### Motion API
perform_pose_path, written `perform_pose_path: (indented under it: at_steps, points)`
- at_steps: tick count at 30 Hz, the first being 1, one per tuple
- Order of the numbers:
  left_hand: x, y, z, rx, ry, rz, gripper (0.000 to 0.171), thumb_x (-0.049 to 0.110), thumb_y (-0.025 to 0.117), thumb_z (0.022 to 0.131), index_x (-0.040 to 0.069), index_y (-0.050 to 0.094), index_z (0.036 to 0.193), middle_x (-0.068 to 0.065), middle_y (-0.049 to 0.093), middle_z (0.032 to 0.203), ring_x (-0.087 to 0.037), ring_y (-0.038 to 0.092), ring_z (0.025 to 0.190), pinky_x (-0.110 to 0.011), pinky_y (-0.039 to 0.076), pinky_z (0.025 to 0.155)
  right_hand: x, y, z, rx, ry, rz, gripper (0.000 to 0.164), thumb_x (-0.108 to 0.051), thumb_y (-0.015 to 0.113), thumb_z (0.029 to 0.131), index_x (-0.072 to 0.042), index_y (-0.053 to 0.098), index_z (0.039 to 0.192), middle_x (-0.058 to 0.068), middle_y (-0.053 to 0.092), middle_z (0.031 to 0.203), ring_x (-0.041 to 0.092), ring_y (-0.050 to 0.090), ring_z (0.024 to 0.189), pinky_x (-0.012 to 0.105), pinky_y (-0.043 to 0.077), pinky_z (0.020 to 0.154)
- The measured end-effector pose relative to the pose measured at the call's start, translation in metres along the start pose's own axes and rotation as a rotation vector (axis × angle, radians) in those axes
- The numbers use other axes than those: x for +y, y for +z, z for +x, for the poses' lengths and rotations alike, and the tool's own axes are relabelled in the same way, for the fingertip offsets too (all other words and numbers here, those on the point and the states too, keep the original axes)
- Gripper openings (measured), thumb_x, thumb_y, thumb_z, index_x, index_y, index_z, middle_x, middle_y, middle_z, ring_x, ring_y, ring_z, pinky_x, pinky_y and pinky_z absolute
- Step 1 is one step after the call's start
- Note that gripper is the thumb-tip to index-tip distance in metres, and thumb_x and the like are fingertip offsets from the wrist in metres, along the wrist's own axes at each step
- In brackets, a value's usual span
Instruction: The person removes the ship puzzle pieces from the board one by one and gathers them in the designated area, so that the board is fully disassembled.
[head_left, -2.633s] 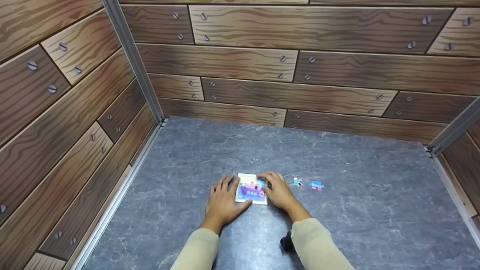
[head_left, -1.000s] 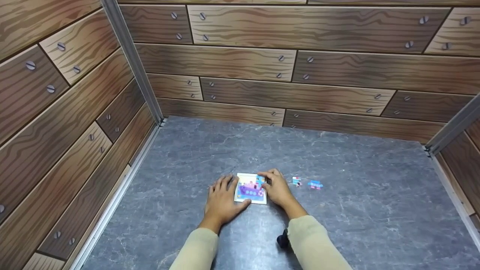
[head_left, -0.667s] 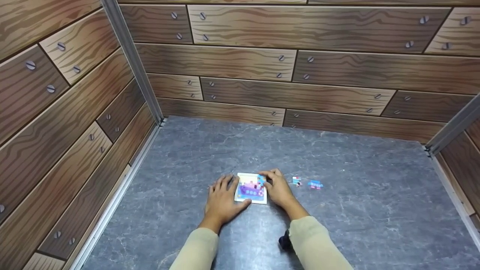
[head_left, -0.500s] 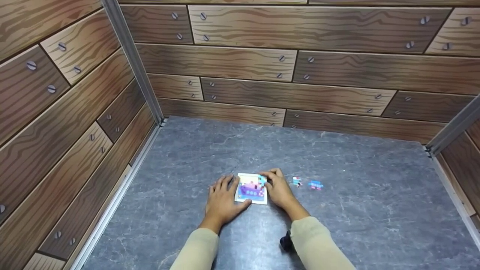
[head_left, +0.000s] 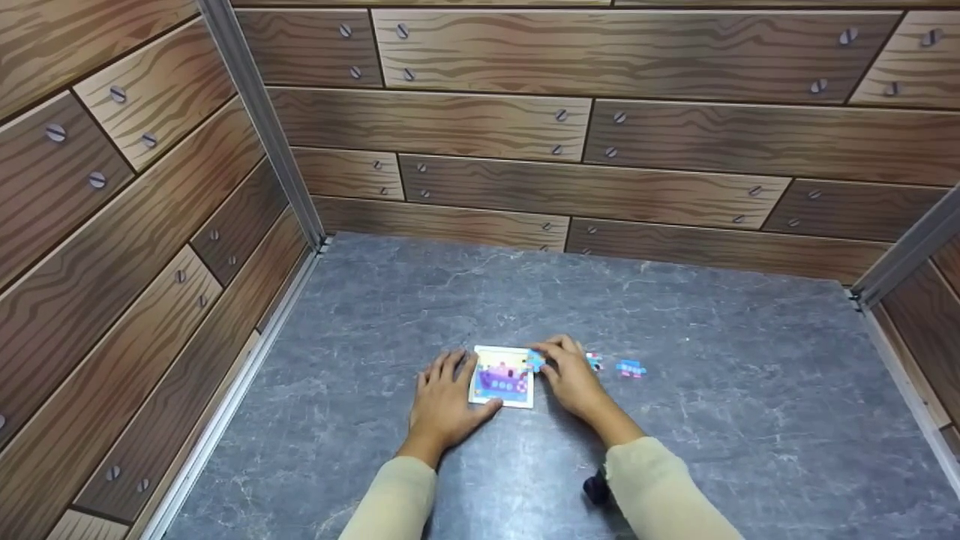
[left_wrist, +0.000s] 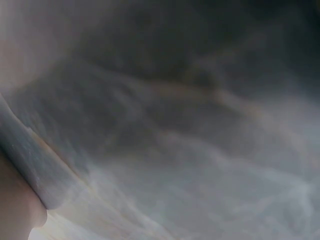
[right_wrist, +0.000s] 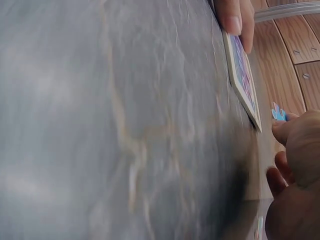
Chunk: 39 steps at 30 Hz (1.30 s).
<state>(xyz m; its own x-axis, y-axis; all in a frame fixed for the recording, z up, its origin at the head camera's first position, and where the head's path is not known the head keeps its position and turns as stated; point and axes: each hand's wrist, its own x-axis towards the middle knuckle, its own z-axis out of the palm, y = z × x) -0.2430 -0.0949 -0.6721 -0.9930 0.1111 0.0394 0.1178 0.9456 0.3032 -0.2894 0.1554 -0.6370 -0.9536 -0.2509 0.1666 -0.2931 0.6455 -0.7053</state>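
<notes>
A small puzzle board [head_left: 502,403] with a white border and a purple-and-pink ship picture lies flat on the table. My left hand [head_left: 446,401] rests along its left side, fingers spread, with the thumb at the lower edge. Between thumb and fingertips my right hand [head_left: 574,379] pinches a blue puzzle piece [head_left: 535,361] at the board's upper right corner. In the right wrist view that puzzle piece [right_wrist: 279,113] is raised above the board [right_wrist: 242,75]. The left wrist view is mostly blurred table, with part of a finger at the lower left.
Two loose puzzle pieces lie right of the board: a blue-and-pink piece [head_left: 631,368] and a red, white and blue piece [head_left: 593,361] partly behind my right hand. The grey marbled table [head_left: 720,405] is bounded by wood-patterned walls [head_left: 480,127]. A black object [head_left: 596,489] sits by the right sleeve.
My right hand first works the blue piece at the board's upper right corner. Now it has drawn back to the right with the piece pinched. The left hand keeps its place.
</notes>
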Motion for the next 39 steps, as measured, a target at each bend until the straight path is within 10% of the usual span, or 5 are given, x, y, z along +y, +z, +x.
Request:
perform_pose_path:
  at_steps: [39]
  points:
    - [0.0,0.003,0.0,0.028,0.003,-0.007,0.102,0.09,0.052,0.09,0.028,0.038,0.17,-0.003,0.038,0.175,-0.034,0.033,0.164,-0.069,0.034,0.126,0.108,-0.128,-0.06,0.068,0.122,-0.127,0.041,0.001,0.067,0.102,-0.003,0.069,0.143,0.023,0.062,0.138,0.044,0.052,0.126,0.059,0.04,0.11]
